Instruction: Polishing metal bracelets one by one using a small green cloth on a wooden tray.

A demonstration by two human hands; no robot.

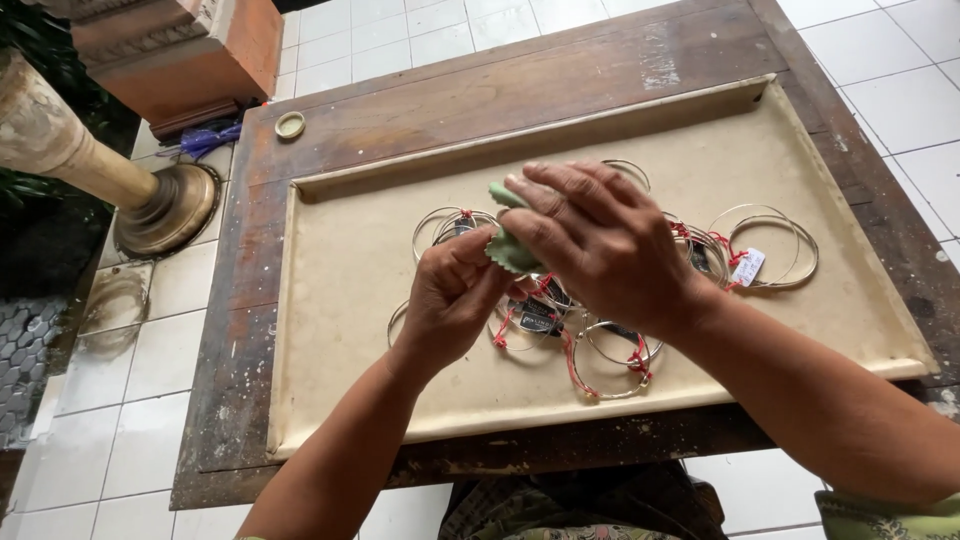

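Both hands (530,265) pinch a green cloth (510,250) over a beige tray (350,350), white floor tiles (880,90) around.

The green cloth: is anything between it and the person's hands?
Nothing visible. The green cloth is pinched directly between both hands: the right hand covers it from above, the left hand meets it from below. What the cloth is wrapped around is hidden. The wire bangles lie on the beige tray underneath, apart from the cloth.
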